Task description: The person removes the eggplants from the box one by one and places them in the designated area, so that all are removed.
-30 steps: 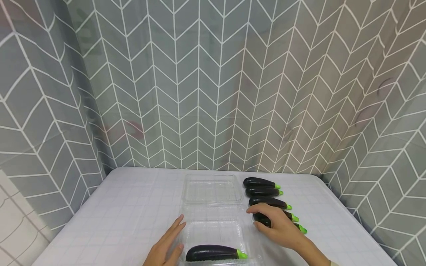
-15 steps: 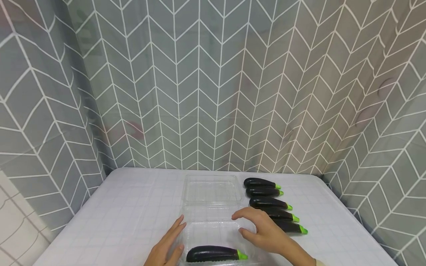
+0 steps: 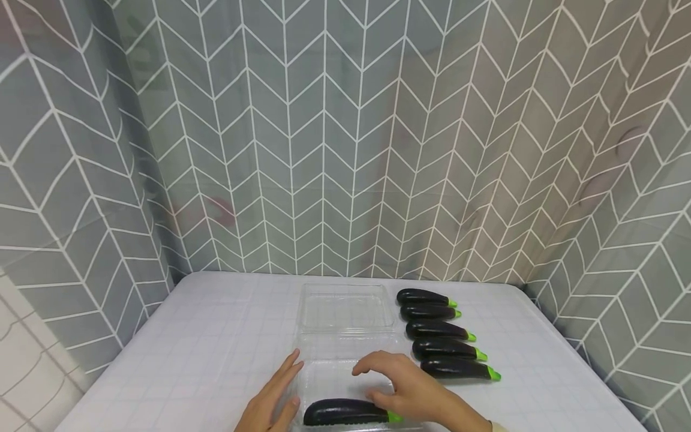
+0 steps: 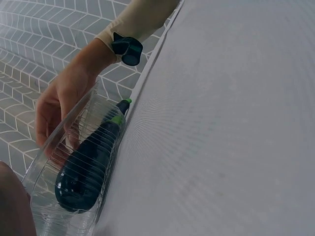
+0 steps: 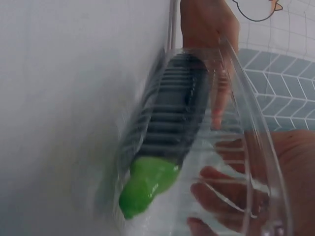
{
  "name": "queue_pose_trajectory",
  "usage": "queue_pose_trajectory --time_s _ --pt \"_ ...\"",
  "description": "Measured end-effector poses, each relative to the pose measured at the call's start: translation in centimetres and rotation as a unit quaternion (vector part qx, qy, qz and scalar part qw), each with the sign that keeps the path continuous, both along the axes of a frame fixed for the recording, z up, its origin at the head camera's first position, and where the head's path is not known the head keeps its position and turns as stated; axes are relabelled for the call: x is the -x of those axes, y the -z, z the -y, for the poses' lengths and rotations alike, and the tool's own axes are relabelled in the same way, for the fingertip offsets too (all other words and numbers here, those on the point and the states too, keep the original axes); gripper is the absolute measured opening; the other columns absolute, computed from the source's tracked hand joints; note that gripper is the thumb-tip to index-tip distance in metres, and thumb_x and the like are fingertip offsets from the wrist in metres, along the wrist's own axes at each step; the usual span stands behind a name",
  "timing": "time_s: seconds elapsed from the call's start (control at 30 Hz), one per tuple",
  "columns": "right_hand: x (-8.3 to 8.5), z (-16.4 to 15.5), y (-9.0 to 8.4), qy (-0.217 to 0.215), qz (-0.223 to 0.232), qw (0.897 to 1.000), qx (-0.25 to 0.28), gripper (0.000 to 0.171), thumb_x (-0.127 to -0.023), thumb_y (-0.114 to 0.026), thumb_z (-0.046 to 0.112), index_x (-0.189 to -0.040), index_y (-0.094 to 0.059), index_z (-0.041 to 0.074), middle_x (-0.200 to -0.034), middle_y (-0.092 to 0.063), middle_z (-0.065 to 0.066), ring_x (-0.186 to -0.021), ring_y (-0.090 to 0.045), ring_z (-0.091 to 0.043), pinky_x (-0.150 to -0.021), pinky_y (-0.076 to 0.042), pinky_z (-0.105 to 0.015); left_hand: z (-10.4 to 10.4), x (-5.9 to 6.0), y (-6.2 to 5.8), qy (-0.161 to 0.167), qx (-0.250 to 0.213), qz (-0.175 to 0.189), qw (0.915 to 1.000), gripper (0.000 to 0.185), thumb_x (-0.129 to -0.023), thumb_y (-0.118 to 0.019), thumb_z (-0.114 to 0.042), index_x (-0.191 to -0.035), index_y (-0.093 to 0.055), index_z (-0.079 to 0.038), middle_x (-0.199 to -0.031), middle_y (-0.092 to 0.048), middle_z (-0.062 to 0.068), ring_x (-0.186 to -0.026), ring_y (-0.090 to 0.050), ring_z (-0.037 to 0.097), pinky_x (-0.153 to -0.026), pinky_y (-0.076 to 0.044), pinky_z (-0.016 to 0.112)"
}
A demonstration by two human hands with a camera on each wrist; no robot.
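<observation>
**Q:** Where the clear tray [image 3: 345, 366] lies open on the table [image 3: 216, 348], what does it hold?

**A:** One eggplant [image 3: 340, 412] lies in the near compartment, green stem pointing right. The far compartment [image 3: 345, 307], beyond the hinge, holds nothing. In the left wrist view the eggplant [image 4: 88, 164] shows through the ribbed wall [image 4: 64, 147]; in the right wrist view its stem [image 5: 145, 184] fills the foreground.

**Q:** How do the hands stand?

**A:** The right hand [image 3: 410, 390] hovers over the near compartment, fingers spread and loosely bent, gripping nothing; its thumb side sits just at the stem end of the eggplant, and whether it touches cannot be told. The left hand [image 3: 270, 399] rests flat against the left wall of the tray, fingers straight, holding nothing.

**Q:** What lies around the tray?

**A:** Five more eggplants [image 3: 439, 330] lie in a row to the right of the tray, stems pointing right, well clear of both hands. The table carries a pale grid cloth, and a grey chevron curtain [image 3: 345, 150] closes it in on three sides.
</observation>
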State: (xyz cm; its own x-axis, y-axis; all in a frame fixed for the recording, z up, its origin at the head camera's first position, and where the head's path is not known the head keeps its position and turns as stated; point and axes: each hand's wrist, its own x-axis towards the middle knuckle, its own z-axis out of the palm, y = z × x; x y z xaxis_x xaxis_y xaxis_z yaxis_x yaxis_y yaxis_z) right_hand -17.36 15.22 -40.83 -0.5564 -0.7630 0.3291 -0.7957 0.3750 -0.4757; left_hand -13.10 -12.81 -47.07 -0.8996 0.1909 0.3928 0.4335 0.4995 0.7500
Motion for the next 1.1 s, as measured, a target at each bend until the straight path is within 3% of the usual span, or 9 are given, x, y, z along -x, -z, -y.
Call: queue_pose_trajectory --time_s 0.17,0.43,0.57,0.73,0.83,0.97,1.1 --pt "0.1 0.6 0.3 -0.027 0.014 0.999 -0.01 0.031 -0.087 -0.066 0.009 -0.117 -0.06 0.012 -0.112 -0.062 0.005 -0.102 -0.058 -0.011 -0.087 -0.049 -0.03 -0.1 0.0 0.0 0.001 0.012 0.007 0.9999 0.051 -0.089 -0.062 -0.01 -0.138 -0.046 -0.01 -0.149 -0.031 -0.003 -0.131 -0.032 0.023 -0.096 -0.034 0.058" --pt "0.0 1.2 0.5 -0.018 0.039 0.997 -0.06 0.035 -0.087 -0.067 0.03 -0.118 -0.06 0.015 -0.11 -0.062 0.011 -0.095 -0.057 -0.003 -0.079 -0.05 -0.024 -0.2 0.0 0.4 -0.019 0.039 -0.078 0.996 0.051 -0.086 -0.065 -0.006 -0.134 -0.051 -0.012 -0.146 -0.036 -0.003 -0.127 -0.039 0.018 -0.092 -0.044 0.047" --pt "-0.1 1.4 0.5 -0.028 0.05 0.996 -0.074 0.034 -0.086 -0.07 0.025 -0.117 -0.062 0.017 -0.108 -0.062 0.013 -0.094 -0.057 0.001 -0.078 -0.05 -0.021 -0.1 0.0 0.4 -0.017 0.053 -0.091 0.9943 0.054 -0.086 -0.065 -0.007 -0.137 -0.047 -0.016 -0.147 -0.035 -0.003 -0.127 -0.039 0.019 -0.091 -0.045 0.046" --pt "-0.2 1.6 0.5 -0.027 0.061 0.994 -0.082 0.034 -0.084 -0.071 0.017 -0.117 -0.063 0.02 -0.109 -0.062 0.015 -0.095 -0.057 0.002 -0.08 -0.05 -0.022 -0.1 0.1 0.4 -0.021 0.053 -0.081 0.9951 0.053 -0.085 -0.065 -0.005 -0.135 -0.049 -0.011 -0.147 -0.035 -0.003 -0.127 -0.038 0.018 -0.093 -0.043 0.046" --pt "-0.2 1.6 0.6 -0.022 0.076 0.994 -0.08 0.033 -0.084 -0.071 0.018 -0.116 -0.063 0.02 -0.107 -0.062 0.015 -0.092 -0.057 0.002 -0.078 -0.05 -0.022 -0.2 0.0 0.3 -0.028 0.039 -0.061 0.997 0.056 -0.084 -0.066 -0.005 -0.136 -0.049 -0.015 -0.147 -0.034 -0.007 -0.128 -0.037 0.015 -0.093 -0.042 0.048" --pt "-0.2 1.6 0.6 -0.022 0.082 0.994 -0.075 0.032 -0.085 -0.07 0.018 -0.116 -0.064 0.02 -0.107 -0.063 0.015 -0.09 -0.057 0.003 -0.077 -0.05 -0.021 -0.2 0.0 0.3 -0.025 0.037 -0.059 0.9972 0.058 -0.085 -0.066 -0.006 -0.138 -0.048 -0.018 -0.147 -0.033 -0.007 -0.128 -0.036 0.015 -0.093 -0.042 0.05" --pt "-0.1 1.5 0.8 -0.023 0.075 0.995 -0.068 0.031 -0.085 -0.069 0.02 -0.116 -0.064 0.02 -0.107 -0.063 0.015 -0.09 -0.057 0.002 -0.076 -0.05 -0.02 -0.1 0.2 0.2 -0.018 0.045 -0.065 0.9967 0.054 -0.084 -0.066 -0.005 -0.135 -0.05 -0.01 -0.147 -0.034 -0.004 -0.129 -0.036 0.016 -0.093 -0.042 0.048"
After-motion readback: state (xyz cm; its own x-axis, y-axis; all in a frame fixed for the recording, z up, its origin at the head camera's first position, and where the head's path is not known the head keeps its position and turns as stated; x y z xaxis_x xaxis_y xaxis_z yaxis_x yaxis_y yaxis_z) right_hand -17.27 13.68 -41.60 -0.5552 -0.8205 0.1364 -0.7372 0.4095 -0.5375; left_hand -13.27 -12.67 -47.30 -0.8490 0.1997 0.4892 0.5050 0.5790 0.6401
